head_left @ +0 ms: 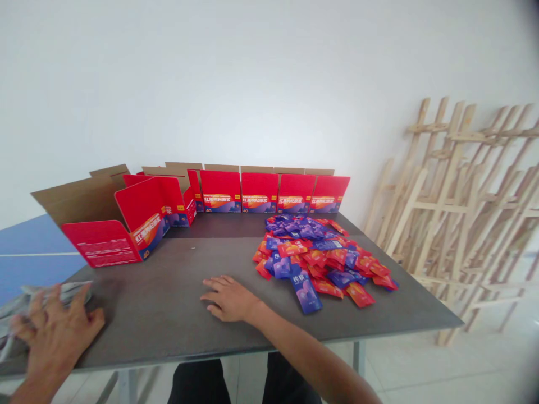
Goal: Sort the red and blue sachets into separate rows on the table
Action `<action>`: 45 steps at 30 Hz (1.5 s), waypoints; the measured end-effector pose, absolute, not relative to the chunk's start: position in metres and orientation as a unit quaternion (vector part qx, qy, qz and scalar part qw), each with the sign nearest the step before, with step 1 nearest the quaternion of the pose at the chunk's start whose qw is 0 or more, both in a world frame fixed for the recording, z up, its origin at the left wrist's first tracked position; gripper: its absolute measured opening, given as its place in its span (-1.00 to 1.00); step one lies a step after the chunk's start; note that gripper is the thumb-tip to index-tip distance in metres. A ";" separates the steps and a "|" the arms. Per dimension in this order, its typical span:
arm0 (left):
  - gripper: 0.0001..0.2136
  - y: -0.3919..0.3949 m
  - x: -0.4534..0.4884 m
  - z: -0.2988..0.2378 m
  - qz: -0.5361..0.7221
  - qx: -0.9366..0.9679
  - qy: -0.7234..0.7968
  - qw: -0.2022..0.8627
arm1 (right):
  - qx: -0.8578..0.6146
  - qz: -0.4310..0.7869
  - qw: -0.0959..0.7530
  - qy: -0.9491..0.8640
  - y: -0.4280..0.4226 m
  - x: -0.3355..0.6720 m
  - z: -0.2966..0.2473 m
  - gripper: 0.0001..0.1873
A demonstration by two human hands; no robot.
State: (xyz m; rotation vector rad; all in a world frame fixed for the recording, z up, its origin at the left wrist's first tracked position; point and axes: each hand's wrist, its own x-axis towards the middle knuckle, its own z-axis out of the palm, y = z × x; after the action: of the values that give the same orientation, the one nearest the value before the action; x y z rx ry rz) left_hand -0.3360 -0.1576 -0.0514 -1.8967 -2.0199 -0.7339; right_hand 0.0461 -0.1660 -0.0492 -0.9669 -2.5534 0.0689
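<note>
My left hand [59, 325] has its fingers spread at the table's left front corner, over a crumpled grey cloth-like bundle [25, 308]. Whether the fingertips press on the bundle is hard to see. Resting palm down on the dark grey table [168, 314], my right hand [229, 298] has its fingers stretched out and nothing in it. To its right lies a loose pile of red sachets [360, 294] and purple sachets [306, 289], the nearest purple one jutting toward the front edge. An open red carton [110, 241] stands beyond my left hand.
Several open red cartons [259, 191] line the table's back edge, and more [177, 196] stand along the left. A blue surface with a white line [37, 252] adjoins on the left. Wooden easels [446, 202] lean against the wall at right.
</note>
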 end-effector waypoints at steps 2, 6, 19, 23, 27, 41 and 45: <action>-0.35 -0.151 -0.328 -0.052 -0.293 -0.702 -0.635 0.134 | -0.400 0.010 0.279 -0.873 -0.181 0.060 -0.043 -0.65; -0.55 -0.133 -0.313 -0.055 -0.273 -0.789 -0.548 0.049 | -0.546 -0.033 0.442 -0.711 -0.217 0.106 -0.040 -0.67; -0.52 -0.184 -0.107 -0.072 -0.261 -0.878 -0.395 -0.069 | -0.693 -0.110 0.424 -0.573 -0.241 0.217 -0.071 -0.56; -0.47 -0.176 -0.036 -0.069 -0.263 -0.838 -0.456 -0.146 | -0.676 -0.108 0.419 -0.597 -0.248 0.214 -0.079 -0.55; -0.50 -0.143 0.008 -0.072 -0.277 -0.804 -0.499 -0.167 | -0.667 -0.099 0.421 -0.607 -0.252 0.211 -0.075 -0.56; -0.70 -0.123 0.009 -0.071 -0.253 -0.783 -0.529 -0.205 | -0.669 -0.093 0.429 -0.600 -0.252 0.217 -0.079 -0.56; -0.70 -0.128 -0.007 -0.067 -0.231 -0.789 -0.545 -0.162 | -0.670 -0.080 0.392 -0.625 -0.252 0.218 -0.084 -0.56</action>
State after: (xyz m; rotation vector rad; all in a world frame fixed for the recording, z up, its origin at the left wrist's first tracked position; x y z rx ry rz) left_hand -0.0074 -0.1278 -0.0667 -2.7726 -1.9146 -0.8126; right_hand 0.2180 -0.2518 -0.0845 -1.7022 -1.5869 -0.2029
